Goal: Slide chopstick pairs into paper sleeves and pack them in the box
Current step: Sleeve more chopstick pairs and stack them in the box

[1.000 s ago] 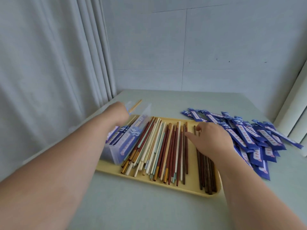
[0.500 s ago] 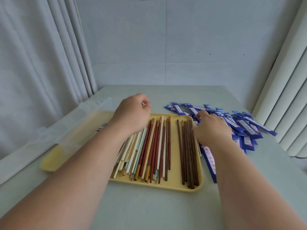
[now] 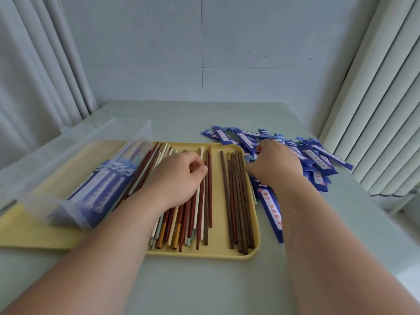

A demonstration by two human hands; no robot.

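1. The surface (image 3: 204, 287) carries everything. The yellow tray (image 3: 218, 253) sits square in front of you, and both your forearms reach across it.
2. The clear box (image 3: 75, 169) stands on the left part of the tray, blurred in this view, with sleeved pairs already inside. Your left forearm passes just beside it. A careless sweep there could probably knock it or spill what is packed.
3. The blue paper sleeves (image 3: 318, 155) lie in a loose heap right of the tray, and one long sleeve (image 3: 271, 210) rests against its right edge. Dragging one out of the heap may pull its neighbours along or crease the paper.
4. The mixed chopsticks (image 3: 200, 212) fan across the middle of the tray, overlapping, and the dark brown chopsticks (image 3: 238, 201) lie apart nearer the right rim. In that fan you could easily lift an unmatched pair or roll others off their line.
5. Your left hand (image 3: 175, 176) rests on the mixed chopsticks. Its fingers (image 3: 193, 163) curl against the thumb and pinch at the reddish sticks near their far ends.
6. Your right hand (image 3: 275, 164) is knuckles-up at the near edge of the heap, its fingers bent down out of sight. You cannot tell from here whether they have caught a sleeve.
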